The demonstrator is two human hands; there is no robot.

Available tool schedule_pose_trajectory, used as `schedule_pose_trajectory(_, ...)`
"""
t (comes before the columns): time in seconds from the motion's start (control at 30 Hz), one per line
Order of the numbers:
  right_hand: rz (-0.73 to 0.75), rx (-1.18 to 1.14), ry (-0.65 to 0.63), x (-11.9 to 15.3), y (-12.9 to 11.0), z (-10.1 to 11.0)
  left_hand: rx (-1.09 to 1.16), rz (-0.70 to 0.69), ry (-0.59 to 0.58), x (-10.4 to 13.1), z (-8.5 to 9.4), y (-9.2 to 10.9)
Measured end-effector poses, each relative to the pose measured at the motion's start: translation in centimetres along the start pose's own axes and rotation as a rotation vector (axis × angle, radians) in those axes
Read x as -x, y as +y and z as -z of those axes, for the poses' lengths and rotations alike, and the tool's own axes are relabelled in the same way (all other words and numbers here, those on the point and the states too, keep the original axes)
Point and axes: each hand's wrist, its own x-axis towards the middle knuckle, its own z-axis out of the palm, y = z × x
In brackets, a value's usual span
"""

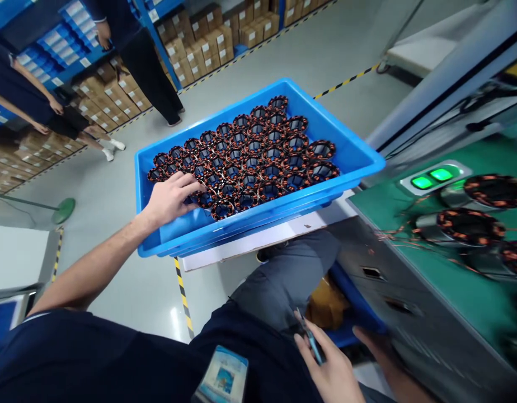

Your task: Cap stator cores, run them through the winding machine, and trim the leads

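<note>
My left fingers (pixel 186 182) curl at a wound stator (pixel 208 200), near left in the blue tub (pixel 346 127), grip unclear, apparently picking; lifting calls for a firm hold. My right fingers (pixel 325 339) clasp a blue-handled tool (pixel 314 343).

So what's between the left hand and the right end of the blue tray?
Lots of wire-wound rings, packed close, then a bare bit of the blue tray. The head view shows that.

The tray (pixel 354 152) is blue, the coils (pixel 253 163) copper-orange and black.
</note>
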Motion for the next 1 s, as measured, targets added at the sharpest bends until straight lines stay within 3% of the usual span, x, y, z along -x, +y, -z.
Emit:
schedule_pose_trajectory(0.13,0.067,-0.015,0.002,-0.2,-2.3,0.5,-0.15,0.024,-0.036,0.2,3.1,2.5)
schedule_pose_trajectory(0.2,0.076,-0.023,0.023,0.1,-3.0,1.0,-0.183,0.017,0.044,1.2,5.4,4.9)
schedule_pose_trajectory(0.23,0.071,-0.025,0.043,0.3,-3.2,1.2,-0.154,0.011,0.129,1.6,6.4,6.3)
schedule_pose_trajectory(0.3,0.05,-0.028,0.1,1.0,-3.4,1.5,0.029,0.017,0.417,1.9,7.9,9.3)
schedule_pose_trajectory(0.37,0.03,-0.033,0.169,1.7,-3.4,1.8,0.283,-0.019,0.623,0.5,8.3,12.7)
schedule_pose_trajectory(0.43,0.021,-0.04,0.243,2.6,-3.4,1.9,0.478,-0.149,0.631,-2.8,7.7,17.0)
schedule_pose_trajectory(0.57,0.053,-0.052,0.388,4.8,-3.4,2.3,0.624,-0.499,0.366,-12.1,4.4,27.1)
schedule_pose_trajectory(0.63,0.094,-0.05,0.461,5.9,-3.3,2.5,0.622,-0.525,0.255,-16.4,2.4,31.4)
schedule_pose_trajectory(0.7,0.134,-0.039,0.54,7.0,-3.3,2.7,0.593,-0.519,0.208,-19.6,0.8,34.0)
schedule_pose_trajectory(0.77,0.156,-0.024,0.622,8.0,-3.5,3.0,0.564,-0.538,0.214,-21.5,0.0,35.0)
schedule_pose_trajectory(0.83,0.16,-0.018,0.703,8.6,-3.9,3.2,0.555,-0.547,0.29,-22.1,0.0,34.5)
schedule_pose_trajectory(0.9,0.154,-0.025,0.756,8.8,-4.2,3.6,0.591,-0.515,0.412,-21.4,0.7,33.3)
schedule_pose_trajectory(1.0,0.131,-0.063,0.781,8.4,-4.6,4.5,0.803,-0.461,0.532,-18.2,2.1,31.6)
